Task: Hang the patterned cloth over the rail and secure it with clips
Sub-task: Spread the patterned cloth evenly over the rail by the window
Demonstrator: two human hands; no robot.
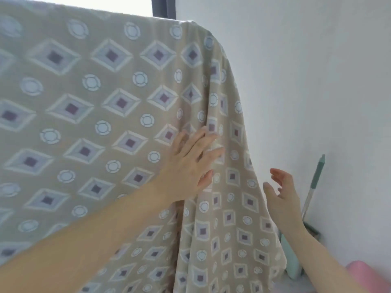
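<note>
- Head view: the patterned cloth (95, 123) fills the picture from 9 o'clock through the centre. It is beige, with grey-and-purple diamonds and pale blue rings.
- Its top fold runs along the upper edge from 10 o'clock to about 12 o'clock, so it hangs over something straight. The rail itself is hidden under the fabric.
- At its right-hand end the cloth bunches into soft vertical folds that fall from 1 o'clock down to 5 o'clock.
- The left hand (188, 166) comes in on a bare forearm from 8 o'clock and lies flat on the cloth just right of centre. Its fingers (209, 138) are straight and spread wide, pressing on the folds and holding nothing.
- The right hand (283, 197) reaches up from 5 o'clock, palm turned toward the cloth's hanging edge. Its fingers are apart and loosely bent, gripping nothing.
- The right thumb is very near that edge. Whether it touches cannot be told.
- A plain white wall (317, 81) takes up the side from 1 o'clock to 4 o'clock.
- A pole (315, 180) with a grey-green grip leans on the wall at 4 o'clock, beyond the right hand.
- Low at 5 o'clock stand a pale teal object (293, 263) and a blurred pink one (368, 273).
- A dark vertical strip (164, 7) shows above the cloth at 12 o'clock.
</note>
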